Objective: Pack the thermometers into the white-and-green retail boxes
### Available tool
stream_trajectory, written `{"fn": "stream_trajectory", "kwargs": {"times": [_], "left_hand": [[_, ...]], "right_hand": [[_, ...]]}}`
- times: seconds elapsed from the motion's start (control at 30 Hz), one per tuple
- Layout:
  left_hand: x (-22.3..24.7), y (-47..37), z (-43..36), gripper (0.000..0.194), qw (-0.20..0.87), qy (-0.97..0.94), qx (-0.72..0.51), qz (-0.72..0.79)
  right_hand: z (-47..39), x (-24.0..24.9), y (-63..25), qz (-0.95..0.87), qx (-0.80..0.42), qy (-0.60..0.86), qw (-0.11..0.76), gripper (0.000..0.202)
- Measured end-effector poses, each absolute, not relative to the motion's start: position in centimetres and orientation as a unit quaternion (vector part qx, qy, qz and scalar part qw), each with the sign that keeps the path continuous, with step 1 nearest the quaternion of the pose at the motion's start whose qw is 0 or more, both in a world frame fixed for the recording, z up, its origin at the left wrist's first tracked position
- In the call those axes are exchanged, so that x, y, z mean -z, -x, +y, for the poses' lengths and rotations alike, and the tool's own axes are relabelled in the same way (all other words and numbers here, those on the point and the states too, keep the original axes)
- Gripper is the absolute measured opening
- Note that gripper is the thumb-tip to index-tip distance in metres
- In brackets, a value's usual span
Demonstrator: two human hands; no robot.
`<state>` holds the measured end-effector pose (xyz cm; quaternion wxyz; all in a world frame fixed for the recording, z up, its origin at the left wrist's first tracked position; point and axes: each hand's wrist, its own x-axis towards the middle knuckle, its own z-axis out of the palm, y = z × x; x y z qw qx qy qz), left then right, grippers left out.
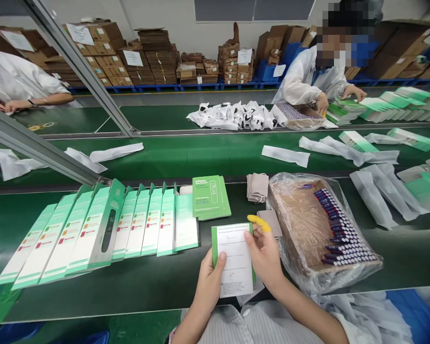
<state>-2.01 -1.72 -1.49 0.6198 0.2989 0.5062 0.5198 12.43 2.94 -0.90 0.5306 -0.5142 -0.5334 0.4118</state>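
Note:
Near the table's front edge, both hands hold a white printed leaflet (234,267) lying on a green booklet (214,234). My left hand (208,279) is closed on its left side, thumb on top. On the right edge my right hand (267,253) is closed too, a yellow finger cot (259,222) on one finger. A small stack of green booklets (205,197) lies just beyond. Left of it leans a row of white-and-green thermometer boxes (93,229). Grey pouches (257,187) sit near my right hand.
A plastic-lined carton (297,229) at right holds rows of batteries (344,246). White sleeves (285,155) lie on the green conveyor (200,157) behind. A metal post (82,71) slants at left. Across the belt, a co-worker (301,76) handles green booklets beside another carton.

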Motion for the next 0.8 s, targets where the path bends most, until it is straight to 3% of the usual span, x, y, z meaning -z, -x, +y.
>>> {"fn": "stream_trajectory", "kwargs": {"times": [0.23, 0.4, 0.5, 0.6, 0.8], "left_hand": [[2.4, 2.1, -1.6, 0.06, 0.68, -0.286, -0.449, 0.503], [2.7, 2.7, -1.7, 0.058, 0.666, -0.262, -0.462, 0.524], [2.5, 3.3, -1.6, 0.055, 0.658, -0.199, -0.482, 0.543], [2.1, 3.8, -1.4, 0.052, 0.663, -0.154, -0.491, 0.544], [1.7, 3.9, -1.3, 0.051, 0.653, -0.159, -0.504, 0.542]], "right_hand": [[2.0, 1.6, -13.1, -0.574, -0.377, 0.536, 0.492, 0.026], [4.5, -0.5, -17.7, -0.777, -0.176, 0.52, 0.307, 0.03], [7.0, -1.0, -21.2, -0.823, 0.002, 0.54, 0.177, 0.03], [8.4, -0.4, -23.1, -0.84, 0.076, 0.534, 0.06, 0.026], [8.4, 0.9, -23.3, -0.846, 0.097, 0.525, 0.012, 0.038]]}}
